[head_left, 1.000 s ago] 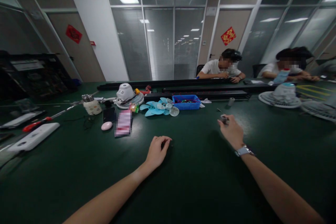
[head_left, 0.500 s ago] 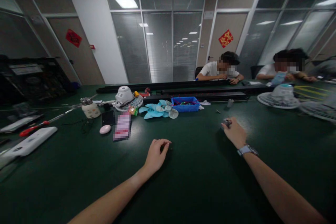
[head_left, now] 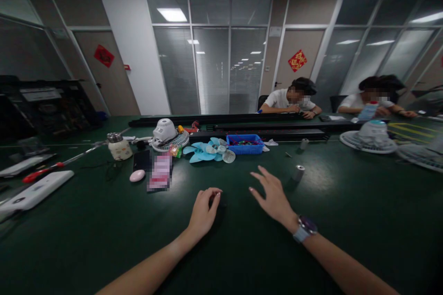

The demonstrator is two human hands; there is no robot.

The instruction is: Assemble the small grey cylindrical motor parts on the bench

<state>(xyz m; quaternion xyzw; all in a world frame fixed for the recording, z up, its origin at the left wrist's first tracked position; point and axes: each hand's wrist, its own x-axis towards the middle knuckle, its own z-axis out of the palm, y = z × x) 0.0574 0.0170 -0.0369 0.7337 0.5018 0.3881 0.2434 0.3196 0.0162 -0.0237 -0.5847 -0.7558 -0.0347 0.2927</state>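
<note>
My left hand point(head_left: 204, 209) rests low over the green table point(head_left: 235, 258), its fingers curled and thumb and fingertips close together. A small dark thing seems to lie by these fingertips, too dim to make out. To the right, my right hand point(head_left: 273, 196) hovers with fingers spread and nothing in them; a watch point(head_left: 305, 228) is on that wrist. Just beyond it stands a small silver metal cylinder point(head_left: 298, 173), upright. A similar cylinder point(head_left: 304, 144) stands farther back, with a small thin piece point(head_left: 288, 155) lying near it.
Blue fan blades point(head_left: 207, 150) and a blue bin point(head_left: 245, 144) of coloured wires lie ahead. Left are a white fan part point(head_left: 164, 132), a jar point(head_left: 118, 146), a phone point(head_left: 160, 173) and a pink oval object point(head_left: 137, 175). Black rails point(head_left: 259, 134) cross the back; two people sit beyond.
My right hand has let go of the silver cylinder, leaving it standing, and has moved left with fingers opened. My left hand has hardly moved. The view has tilted up slightly.
</note>
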